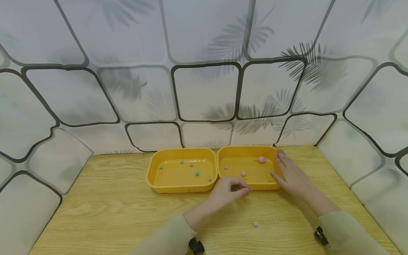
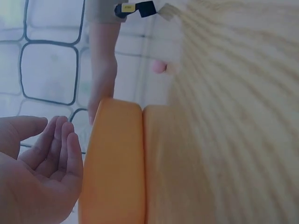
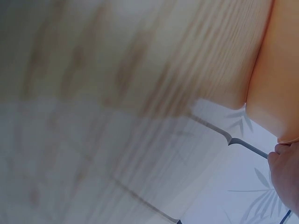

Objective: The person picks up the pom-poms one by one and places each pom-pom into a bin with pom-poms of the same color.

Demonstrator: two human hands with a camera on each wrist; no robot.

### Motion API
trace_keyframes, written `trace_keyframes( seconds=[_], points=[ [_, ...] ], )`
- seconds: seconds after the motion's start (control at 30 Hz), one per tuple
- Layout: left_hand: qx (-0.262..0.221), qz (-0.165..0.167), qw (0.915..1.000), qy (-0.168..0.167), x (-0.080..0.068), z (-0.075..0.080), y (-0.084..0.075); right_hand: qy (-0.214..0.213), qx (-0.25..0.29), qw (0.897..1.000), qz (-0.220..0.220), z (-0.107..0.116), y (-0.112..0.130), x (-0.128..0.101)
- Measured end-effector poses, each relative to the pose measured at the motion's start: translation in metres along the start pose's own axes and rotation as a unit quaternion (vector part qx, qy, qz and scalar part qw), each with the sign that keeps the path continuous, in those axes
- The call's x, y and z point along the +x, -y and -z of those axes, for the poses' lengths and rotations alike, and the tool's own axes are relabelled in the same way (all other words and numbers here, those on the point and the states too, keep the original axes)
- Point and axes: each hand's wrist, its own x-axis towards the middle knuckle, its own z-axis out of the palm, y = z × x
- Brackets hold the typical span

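My left hand (image 1: 227, 193) hovers at the near edge of the right yellow tray (image 1: 255, 186), its fingers loosely bent. Nothing shows between thumb and fingers of that hand in the left wrist view. My right hand (image 1: 293, 175) rests with extended fingers along the right end of the same tray. Several pink balls lie in this tray, the largest pink ball (image 1: 261, 159) near the back right. On the table in front sits a single pink ball (image 1: 255, 224), which is apart from both hands. A few small teal balls, one larger teal ball (image 1: 196, 173) among them, lie in the left yellow tray (image 1: 181, 189).
Both trays stand side by side, touching, on a wood-grain table (image 1: 105, 209). Behind them rises a patterned wall covering (image 1: 204, 92) with dark outlines and leaf prints. It also borders the table on the left and right.
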Motion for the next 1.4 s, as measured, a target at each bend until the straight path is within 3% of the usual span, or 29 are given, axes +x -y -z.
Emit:
trace_keyframes(
  seconds=[0.37,0.6,1.07,1.4],
  points=[
    [-0.002,0.041,0.9989,0.023,-0.010,-0.019,0.015,-0.002,-0.003,1.000,0.000,-0.002,-0.002,0.001],
    [0.013,0.043,0.9987,0.026,-0.014,-0.031,0.026,-0.004,-0.003,1.000,-0.001,0.000,0.000,0.001],
    [0.013,0.064,0.9962,0.059,-0.018,-0.037,0.033,-0.003,-0.005,1.000,0.002,0.001,0.000,0.001],
    [0.072,0.039,0.9928,0.087,-0.016,-0.042,0.033,0.003,-0.008,1.000,-0.004,0.002,0.001,0.002]
  ],
)
